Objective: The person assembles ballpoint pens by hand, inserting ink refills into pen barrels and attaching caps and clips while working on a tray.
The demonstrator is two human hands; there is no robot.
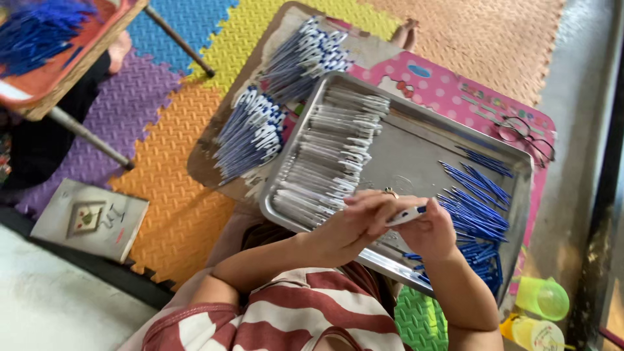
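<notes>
A white pen barrel [404, 215] is pinched between both hands — left hand [354, 224], right hand [432, 234] — lying crosswise over the metal tray [416, 153], blue tip rightward.

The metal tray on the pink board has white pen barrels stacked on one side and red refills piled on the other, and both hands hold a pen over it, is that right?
Not quite: the refills are blue, not red, as the head view shows. The rest holds: the metal tray sits on the pink board, white pen barrels are stacked on one side, and the left hand and right hand hold a pen over it.
</notes>
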